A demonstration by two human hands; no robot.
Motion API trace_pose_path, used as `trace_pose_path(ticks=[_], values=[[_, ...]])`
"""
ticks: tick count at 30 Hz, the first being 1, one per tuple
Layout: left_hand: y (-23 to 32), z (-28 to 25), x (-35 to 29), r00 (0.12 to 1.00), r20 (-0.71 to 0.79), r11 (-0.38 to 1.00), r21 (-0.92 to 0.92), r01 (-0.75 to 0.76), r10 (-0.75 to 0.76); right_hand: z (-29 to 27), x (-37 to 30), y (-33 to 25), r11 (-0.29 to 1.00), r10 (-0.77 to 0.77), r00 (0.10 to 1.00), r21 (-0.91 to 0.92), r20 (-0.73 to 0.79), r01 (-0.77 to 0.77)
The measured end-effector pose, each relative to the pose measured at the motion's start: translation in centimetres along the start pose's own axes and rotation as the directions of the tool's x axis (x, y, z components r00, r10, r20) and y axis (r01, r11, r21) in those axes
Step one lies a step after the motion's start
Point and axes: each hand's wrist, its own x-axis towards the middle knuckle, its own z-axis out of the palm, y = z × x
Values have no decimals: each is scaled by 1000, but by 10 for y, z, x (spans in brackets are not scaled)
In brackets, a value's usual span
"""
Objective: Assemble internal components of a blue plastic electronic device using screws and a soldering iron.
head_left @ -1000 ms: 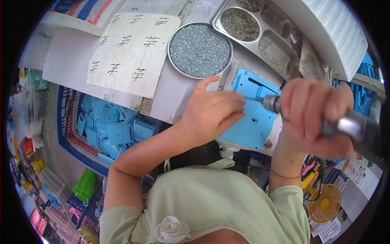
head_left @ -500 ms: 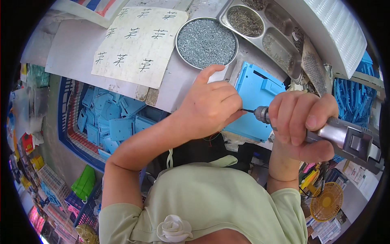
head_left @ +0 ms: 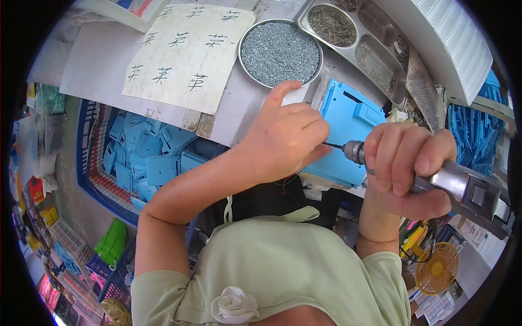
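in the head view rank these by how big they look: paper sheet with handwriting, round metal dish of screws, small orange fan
1. Handwritten paper sheet, largest.
2. Round metal dish of screws.
3. Small orange fan, smallest, though fisheye shrinks it near the rim.

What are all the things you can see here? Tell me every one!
Round metal bowl of small silver screws: one, grey, top centre.
Sectioned steel tray: one, silver, top right.
Flat blue plastic panel: one, on bench under the hands.
Handwritten paper sheet: one, cream, top left.
Bin of blue plastic parts: one, left, below bench.
Small orange fan: one, lower right.
Metal power screwdriver: one, silver, in right hand.
Left hand: at the bit tip.
Right hand: gripping screwdriver.
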Motion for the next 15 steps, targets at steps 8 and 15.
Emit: trace_pose_path(ticks=[8, 15], values=[[-83, -21, 23, 986, -126, 827, 539, 162, -111, 14, -16, 10, 988, 152, 985, -3, -84, -152], [-91, -11, 31, 969, -240, 812, 553, 189, -62, 19, -19, 25, 977, 173, 984, -120, -47, -177]])
